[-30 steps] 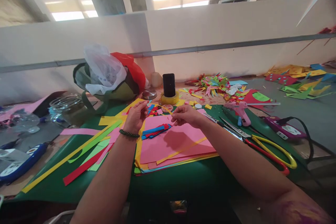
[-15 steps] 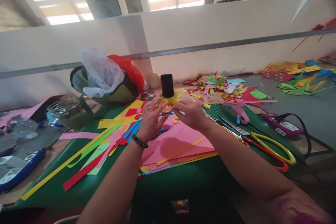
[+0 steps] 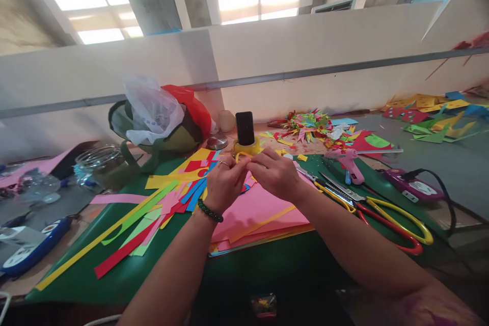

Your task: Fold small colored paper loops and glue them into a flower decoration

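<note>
My left hand [image 3: 224,184] and my right hand [image 3: 275,173] meet fingertip to fingertip above a stack of pink paper sheets [image 3: 260,209] on a green mat [image 3: 114,270]. Both hands are pinched on a thin yellow paper strip [image 3: 241,155] that curls between them. The left wrist wears a dark bead bracelet. Loose strips of yellow, red, green and blue paper [image 3: 160,204] lie just left of the left hand. A phone [image 3: 245,129] stands in a yellow holder right behind the hands.
Scissors with red and yellow handles [image 3: 382,214], a utility knife and a pink glue gun [image 3: 347,159] lie to the right. A purple power strip [image 3: 414,186] sits further right. Bags [image 3: 160,112] and a glass jar [image 3: 100,160] stand at the left. Folded coloured paper [image 3: 311,125] is piled behind.
My hands were apart with the yellow strip stretched between them; they have come together, and the left hand has moved right over the pink sheets. The blue and red strips now lie further left.
</note>
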Demonstrator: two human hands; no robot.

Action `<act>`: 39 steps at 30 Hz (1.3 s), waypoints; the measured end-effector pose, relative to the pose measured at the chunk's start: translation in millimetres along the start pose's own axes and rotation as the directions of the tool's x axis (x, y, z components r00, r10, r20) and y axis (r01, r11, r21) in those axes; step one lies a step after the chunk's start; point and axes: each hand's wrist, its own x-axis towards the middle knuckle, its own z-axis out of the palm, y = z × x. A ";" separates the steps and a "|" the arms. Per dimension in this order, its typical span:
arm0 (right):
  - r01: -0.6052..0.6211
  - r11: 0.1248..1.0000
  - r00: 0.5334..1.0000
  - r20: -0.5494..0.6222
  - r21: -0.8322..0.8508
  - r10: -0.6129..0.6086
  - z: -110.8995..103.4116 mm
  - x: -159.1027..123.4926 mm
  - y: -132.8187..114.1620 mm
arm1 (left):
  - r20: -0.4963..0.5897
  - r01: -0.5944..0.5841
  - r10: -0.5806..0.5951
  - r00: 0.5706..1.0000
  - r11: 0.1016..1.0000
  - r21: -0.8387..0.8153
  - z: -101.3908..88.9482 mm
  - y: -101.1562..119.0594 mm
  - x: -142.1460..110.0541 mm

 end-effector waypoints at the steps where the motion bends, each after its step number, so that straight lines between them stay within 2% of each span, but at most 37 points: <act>1: 0.005 1.000 1.000 0.002 0.003 -0.005 0.0 -0.1 -0.7 | 0.027 0.020 -0.021 0.999 1.000 0.017 0.6 -1.6 -0.1; 4: -0.032 0.999 0.999 0.011 -0.003 0.033 0.4 -1.0 4.6 | 0.091 0.119 -0.120 0.989 0.993 0.014 0.1 -8.0 0.9; 6: -0.089 0.996 0.996 0.012 -0.029 0.089 1.2 -2.3 12.8 | 0.176 0.177 -0.168 0.970 0.984 -0.035 -0.9 -10.9 1.8; 10: -0.152 0.985 0.988 -0.052 -0.078 0.148 3.0 -6.1 30.5 | 0.368 0.290 -0.246 0.897 0.955 -0.069 -0.1 -15.2 2.6; 13: -0.231 0.971 0.968 -0.113 -0.068 0.222 4.5 -8.3 38.1 | 0.385 0.371 -0.315 0.867 0.925 -0.077 2.6 -19.8 2.5; 15: -0.326 0.945 0.940 -0.111 -0.004 0.323 6.8 -8.9 37.9 | 0.392 0.471 -0.376 0.840 0.863 -0.181 4.3 -21.1 3.4; 17: -0.427 0.896 0.899 -0.046 0.124 0.435 11.0 -9.2 33.1 | 0.457 0.613 -0.439 0.774 0.702 -0.364 5.4 -19.5 5.3; 19: -0.536 0.789 0.839 0.089 0.300 0.536 17.2 -9.6 25.1 | 0.541 0.725 -0.482 0.689 0.460 -0.513 4.8 -15.7 8.4; 21: -0.656 0.610 0.748 0.276 0.445 0.603 24.6 -10.4 16.2 | 0.584 0.766 -0.521 0.623 0.256 -0.589 1.9 -12.2 12.1; 24: -0.783 0.354 0.606 0.500 0.511 0.619 35.2 -11.4 4.0 | 0.601 0.761 -0.585 0.544 0.042 -0.648 -6.4 -10.6 18.4; 26: -0.822 0.197 0.534 0.603 0.534 0.593 40.0 -10.6 -3.1 | 0.642 0.743 -0.591 0.489 -0.105 -0.662 -12.5 -11.5 22.1; 28: -0.833 -0.018 0.460 0.711 0.553 0.532 41.6 -8.0 -9.4 | 0.686 0.723 -0.577 0.443 -0.223 -0.654 -17.0 -12.5 24.8; 29: -0.829 -0.148 0.416 0.770 0.540 0.483 41.3 -6.2 -12.0 | 0.695 0.713 -0.575 0.431 -0.255 -0.653 -18.3 -12.9 25.5; 31: -0.804 -0.381 0.324 0.874 0.456 0.361 38.6 -2.5 -15.5 | 0.674 0.696 -0.596 0.437 -0.251 -0.673 -18.7 -13.7 25.6; 33: -0.783 -0.513 0.251 0.934 0.351 0.256 35.0 -0.1 -16.3 | 0.612 0.677 -0.640 0.464 -0.189 -0.711 -17.0 -15.2 24.7; 35: -0.779 -0.544 0.224 0.949 0.310 0.220 32.4 0.2 -15.1 | 0.566 0.673 -0.669 0.481 -0.132 -0.727 -14.6 -17.9 23.8; 39: -0.762 -0.538 0.272 0.932 0.361 0.241 32.1 -3.0 -11.6 | 0.555 0.683 -0.701 0.449 -0.131 -0.718 -12.4 -25.0 24.0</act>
